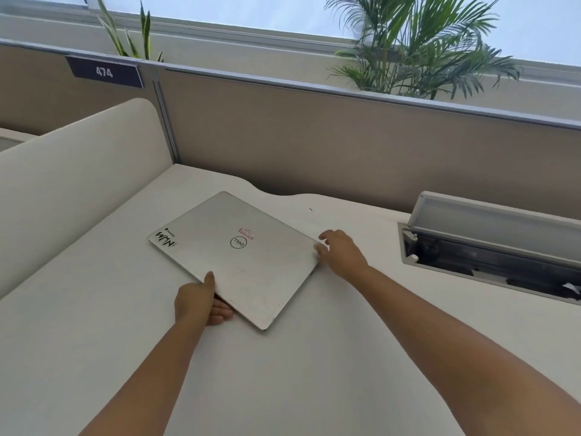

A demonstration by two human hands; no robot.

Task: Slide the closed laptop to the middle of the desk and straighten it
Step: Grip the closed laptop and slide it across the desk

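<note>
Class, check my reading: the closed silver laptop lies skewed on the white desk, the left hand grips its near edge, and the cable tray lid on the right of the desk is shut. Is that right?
Not quite. The head view shows the pale cable tray lid propped open, with the dark trough visible beneath it. The rest holds: the closed silver laptop lies skewed on the white desk, and the left hand grips its near edge.

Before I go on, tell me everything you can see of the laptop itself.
The laptop is closed, a thin silver metal-looking slab lying flat on the white desk, turned askew to the desk edge, left of centre. Its lid bears a round logo in the middle, a red-and-white sticker beside that, and a black lettered sticker at the far left corner. The left hand grips its near edge, thumb on top; the right hand touches its right corner.
</note>
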